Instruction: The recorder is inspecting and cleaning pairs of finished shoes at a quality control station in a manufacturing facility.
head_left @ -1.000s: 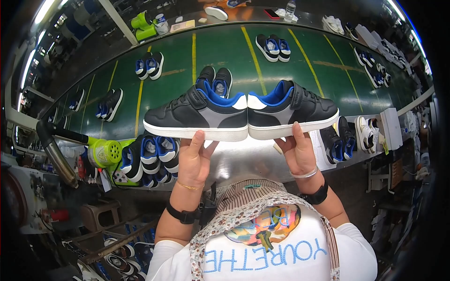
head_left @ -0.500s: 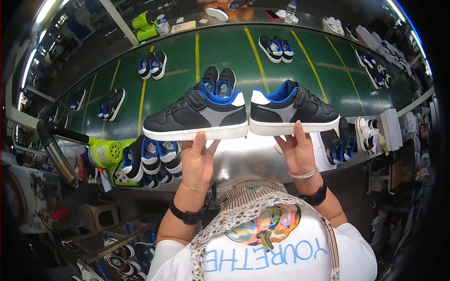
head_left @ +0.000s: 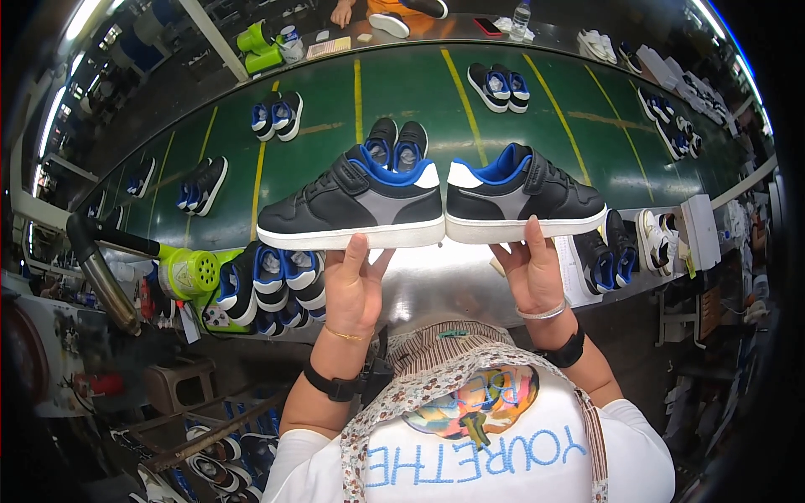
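Observation:
Two black sneakers with grey side panels, blue linings, white heel tabs and white soles are held up heel to heel. My left hand (head_left: pixel 353 289) grips the left sneaker (head_left: pixel 323 201) from below, thumb against its sole edge. Under the right sneaker (head_left: pixel 553 193), my right hand (head_left: pixel 535 272) holds it the same way, its thumb on the side of the sole. The left toe points left, the right toe points right. Most fingers are hidden beneath the soles. Behind the left sneaker, another black pair (head_left: pixel 396 142) stands on the green conveyor belt, partly covered.
Yellow lines cross the conveyor belt (head_left: pixel 319 159), which carries several sneaker pairs. Left of me, a green blower (head_left: pixel 191 274) stands beside stacked sneakers (head_left: pixel 272 281). White shoes (head_left: pixel 654 241) and a white box (head_left: pixel 698 230) are at right. Across the belt, a co-worker's hand (head_left: pixel 342 13) shows.
The pairs on the belt have shifted slightly to the right. A co-worker's hand has come into view across the belt, and a dark shoe there has moved. My hands stay nearly still.

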`<action>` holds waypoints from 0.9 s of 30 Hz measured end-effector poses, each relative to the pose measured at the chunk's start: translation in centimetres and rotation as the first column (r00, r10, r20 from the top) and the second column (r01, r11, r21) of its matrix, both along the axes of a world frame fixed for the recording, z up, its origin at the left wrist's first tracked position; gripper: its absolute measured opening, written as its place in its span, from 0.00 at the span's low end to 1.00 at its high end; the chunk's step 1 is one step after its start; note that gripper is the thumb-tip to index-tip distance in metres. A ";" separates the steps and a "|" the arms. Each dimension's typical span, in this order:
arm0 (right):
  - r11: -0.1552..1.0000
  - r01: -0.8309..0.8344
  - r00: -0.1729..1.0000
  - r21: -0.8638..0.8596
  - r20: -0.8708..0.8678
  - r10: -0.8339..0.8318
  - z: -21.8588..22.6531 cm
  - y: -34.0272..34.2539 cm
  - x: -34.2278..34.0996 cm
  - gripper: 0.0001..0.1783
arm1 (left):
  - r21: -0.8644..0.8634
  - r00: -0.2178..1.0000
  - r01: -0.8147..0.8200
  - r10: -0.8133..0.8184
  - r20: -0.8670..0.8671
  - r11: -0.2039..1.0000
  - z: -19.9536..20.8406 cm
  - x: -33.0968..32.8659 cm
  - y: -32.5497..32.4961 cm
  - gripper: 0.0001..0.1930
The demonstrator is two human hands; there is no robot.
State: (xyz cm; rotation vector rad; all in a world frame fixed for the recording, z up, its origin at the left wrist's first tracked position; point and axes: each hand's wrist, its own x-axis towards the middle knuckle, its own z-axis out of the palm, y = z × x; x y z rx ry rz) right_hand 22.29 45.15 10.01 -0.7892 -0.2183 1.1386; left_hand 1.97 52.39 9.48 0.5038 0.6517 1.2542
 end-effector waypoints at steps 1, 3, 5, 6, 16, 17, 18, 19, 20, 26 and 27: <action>1.000 0.000 1.000 0.000 0.000 0.000 0.0 0.0 0.0 0.16 | 0.004 1.000 0.006 -0.006 0.000 1.000 0.0 0.0 0.0 0.13; 1.000 0.001 1.000 0.006 0.003 -0.001 0.0 -0.1 -0.1 0.16 | 0.005 1.000 0.005 -0.005 -0.005 1.000 0.1 0.0 0.0 0.12; 1.000 -0.009 1.000 0.007 0.026 0.009 0.0 -0.1 -0.1 0.15 | 0.007 1.000 0.005 -0.005 -0.010 1.000 0.2 0.0 0.0 0.12; 1.000 -0.018 0.999 0.008 0.049 0.018 0.0 -0.1 -0.1 0.15 | 0.006 1.000 0.004 -0.004 -0.009 1.000 0.2 0.0 -0.1 0.12; 1.000 -0.004 1.000 0.009 0.003 0.004 0.0 -0.1 0.1 0.16 | -0.004 1.000 -0.002 0.002 0.004 1.000 0.3 0.1 0.0 0.12; 1.000 -0.004 1.000 0.008 0.005 0.004 0.1 -0.1 0.0 0.15 | -0.004 1.000 -0.003 0.003 0.004 1.000 0.2 0.1 -0.1 0.12; 1.000 -0.004 1.000 0.008 0.006 0.004 0.2 -0.1 -0.1 0.15 | 0.004 1.000 -0.002 0.002 -0.001 1.000 0.1 0.1 -0.1 0.12; 1.000 -0.005 1.000 0.008 0.006 0.005 0.2 -0.1 -0.1 0.15 | 0.011 1.000 0.000 0.000 -0.005 1.000 0.0 0.0 -0.1 0.12; 1.000 -0.007 1.000 0.002 0.007 0.007 0.2 -0.2 0.0 0.15 | 0.011 1.000 0.000 0.000 -0.004 1.000 0.1 0.0 0.0 0.12; 1.000 -0.019 0.998 -0.004 0.054 0.019 -0.1 -0.2 0.0 0.15 | 0.016 1.000 0.002 -0.002 -0.027 1.000 0.4 0.1 0.0 0.11; 1.000 -0.019 0.996 -0.002 0.085 0.019 -0.1 -0.2 0.0 0.16 | 0.016 0.999 0.000 0.000 -0.037 1.000 0.5 0.2 0.0 0.11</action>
